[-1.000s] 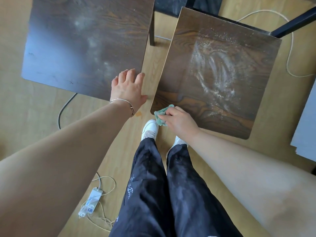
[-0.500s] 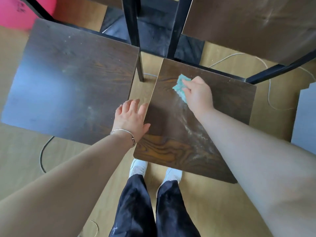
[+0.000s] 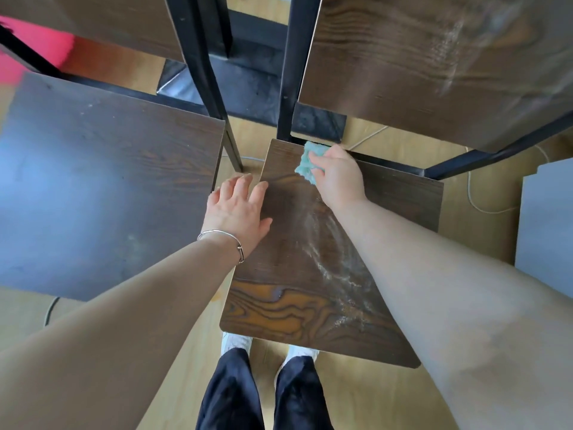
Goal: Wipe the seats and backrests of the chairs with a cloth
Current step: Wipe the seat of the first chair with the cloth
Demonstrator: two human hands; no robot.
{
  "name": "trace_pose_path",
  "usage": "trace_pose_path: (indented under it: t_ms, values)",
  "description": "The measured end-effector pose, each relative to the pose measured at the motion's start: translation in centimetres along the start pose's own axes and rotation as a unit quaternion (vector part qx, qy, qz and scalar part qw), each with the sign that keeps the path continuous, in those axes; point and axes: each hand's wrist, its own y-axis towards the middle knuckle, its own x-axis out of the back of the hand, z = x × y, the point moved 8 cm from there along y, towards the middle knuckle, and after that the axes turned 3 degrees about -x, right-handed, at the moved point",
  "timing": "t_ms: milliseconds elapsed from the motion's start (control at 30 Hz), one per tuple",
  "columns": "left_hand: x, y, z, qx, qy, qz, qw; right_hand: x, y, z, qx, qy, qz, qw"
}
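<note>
**A:** Where is the teal cloth [image 3: 305,164] sitting?

**B:** It is lying bunched at the back left corner of the right chair seat [image 3: 294,274], just in front of the black frame post. The right hand [image 3: 339,178] is gripping it, with the fingers curling over it and pressing it down onto the wood.

**A:** And what is the left hand [image 3: 237,209] doing?

**B:** It is resting flat across the left edge of that same seat. Its fingers are lying straight and spread, holding nothing. A silver bracelet [image 3: 221,235] is circling the wrist.

**A:** Is the seat showing any dirt?

**B:** Pale dust streaks [image 3: 322,259] are running down the middle of it, from beside the right wrist toward the front edge. A whitish smear is also showing on the right backrest [image 3: 434,66] above.

**A:** What is standing beside it?

**B:** The left chair seat [image 3: 102,187] is sitting just beside it, with a narrow strip of wooden floor [image 3: 356,395] showing between the two. The person is standing at the front edge in dark trousers [image 3: 229,395] and white shoes [image 3: 235,342]. A pale cord [image 3: 483,206] is trailing over the floor to the right.
</note>
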Motion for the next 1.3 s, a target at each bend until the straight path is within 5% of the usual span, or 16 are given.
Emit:
trace_pose_path:
  t_ms: [467,667,800,1000,1133,1300]
  values:
    - [-4.2,-11.2,1.1,-0.001,-0.014,0.055,0.998,-7.7,-17.4,1.0,0.155,-0.056,0.098,0.981]
    - [-5.6,-15.2,1.4,-0.011,-0.014,0.066,0.998,-9.5,-24.5,-0.8,-0.022,0.095,0.173,0.980]
    - [-6.3,-17.2,1.7,-0.011,-0.012,0.071,0.997,-10.3,-27.8,-1.3,-0.021,0.066,0.190,0.979]
    - [-6.2,-18.4,1.9,-0.001,-0.009,0.063,0.998,-11.0,-30.3,0.4,0.152,-0.068,0.238,0.957]
    - [-5.2,-16.7,1.0,-0.011,0.001,0.057,0.998,-6.6,-27.7,0.2,0.147,0.053,0.097,0.983]
    - [-2.7,-11.3,-1.7,-0.036,0.009,0.016,0.999,-0.9,-18.9,-2.1,0.092,0.051,0.016,0.994]
